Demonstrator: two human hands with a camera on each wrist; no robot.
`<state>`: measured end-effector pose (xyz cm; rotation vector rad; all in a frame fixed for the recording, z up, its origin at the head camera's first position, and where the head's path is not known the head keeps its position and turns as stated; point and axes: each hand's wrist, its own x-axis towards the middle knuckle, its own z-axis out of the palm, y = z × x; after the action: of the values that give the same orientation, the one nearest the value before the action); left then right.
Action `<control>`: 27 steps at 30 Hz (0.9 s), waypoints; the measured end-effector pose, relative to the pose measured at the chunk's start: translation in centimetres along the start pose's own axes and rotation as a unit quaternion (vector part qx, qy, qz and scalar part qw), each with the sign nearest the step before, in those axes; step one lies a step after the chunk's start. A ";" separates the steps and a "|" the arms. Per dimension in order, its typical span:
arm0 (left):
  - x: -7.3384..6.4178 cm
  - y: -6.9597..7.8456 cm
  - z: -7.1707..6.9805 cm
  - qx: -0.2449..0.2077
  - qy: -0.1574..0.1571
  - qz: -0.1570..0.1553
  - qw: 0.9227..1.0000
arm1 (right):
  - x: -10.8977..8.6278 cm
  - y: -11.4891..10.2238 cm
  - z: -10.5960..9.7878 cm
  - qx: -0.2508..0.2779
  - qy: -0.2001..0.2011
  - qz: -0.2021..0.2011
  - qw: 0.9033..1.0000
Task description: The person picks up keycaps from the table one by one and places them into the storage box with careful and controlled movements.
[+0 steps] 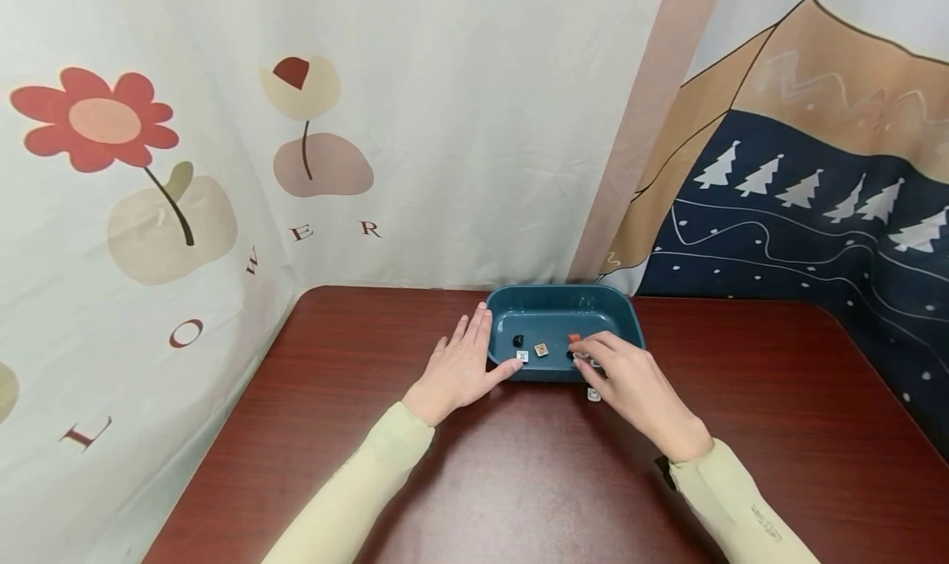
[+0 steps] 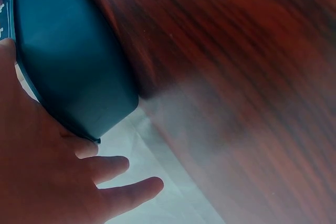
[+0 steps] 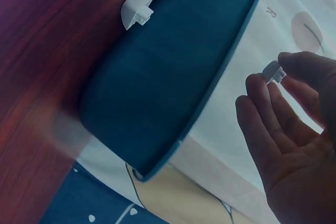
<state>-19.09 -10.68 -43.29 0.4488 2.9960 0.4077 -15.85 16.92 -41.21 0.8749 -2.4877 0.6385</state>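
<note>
A dark teal plastic bin point(image 1: 563, 296) holds several small square keycaps, among them a black keycap point(image 1: 518, 341), a white keycap point(image 1: 522, 356), a tan keycap point(image 1: 541, 350) and an orange keycap point(image 1: 574, 338). My left hand point(image 1: 460, 366) rests against the bin's left end, fingers straight and thumb over the front rim. Above the bin's right part, my right hand point(image 1: 626, 379) pinches a pale keycap point(image 3: 272, 72) between thumb and fingertips, its stem showing in the right wrist view. Some pieces below that hand are partly covered by it.
One white keycap point(image 1: 594, 394) lies on the reddish-brown wooden table point(image 1: 334, 432) just in front of the bin. Behind the table hangs a printed cloth point(image 1: 474, 136) that reaches down to its back edge.
</note>
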 end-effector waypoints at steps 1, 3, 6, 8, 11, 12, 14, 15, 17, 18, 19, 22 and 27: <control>0.0 0.0 0.0 0.001 0.000 0.000 1.000 | 0.2 0.1 0.2 0.004 0.000 0.008 1.000; 0.0 0.0 0.0 0.000 0.002 0.000 1.000 | 0.7 0.3 0.5 0.011 0.001 0.023 1.000; 0.1 0.0 0.1 -0.004 0.004 0.000 1.000 | 1.3 0.6 1.1 0.022 0.002 0.043 0.999; 0.1 0.0 0.1 -0.007 0.005 0.000 1.000 | 1.7 0.8 1.5 0.023 0.000 0.054 0.998; 0.2 0.0 0.2 -0.008 0.006 0.000 1.000 | 2.3 1.1 2.1 0.019 -0.011 0.069 0.997; 0.2 0.0 0.2 -0.008 0.005 0.000 1.000 | 2.5 1.2 2.3 0.018 -0.017 0.075 0.997; 0.2 0.0 0.2 -0.005 0.005 0.000 1.000 | 2.8 1.4 2.6 0.015 -0.029 0.087 0.996; 0.2 0.0 0.2 -0.004 0.005 0.000 1.000 | 3.0 1.5 2.7 0.016 -0.035 0.094 0.995; 0.2 -0.1 0.2 -0.002 0.004 0.000 1.000 | 3.3 1.7 2.9 0.017 -0.046 0.106 0.993; 0.2 -0.1 0.2 -0.001 0.003 0.000 1.000 | 3.4 1.7 3.0 0.018 -0.051 0.112 0.992; 0.3 -0.1 0.2 -0.002 0.003 0.000 1.000 | 3.5 1.8 3.1 0.019 -0.056 0.117 0.991; 0.3 -0.1 0.2 -0.004 0.003 0.000 1.000 | 3.9 2.1 3.4 0.020 -0.071 0.130 0.989; 0.3 -0.1 0.2 -0.005 0.002 0.001 1.000 | 4.4 2.4 3.9 0.020 -0.095 0.143 0.985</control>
<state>-19.41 -10.64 -43.52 0.4492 2.9974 0.4241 -21.50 14.43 -42.67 0.6209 -2.8117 0.7313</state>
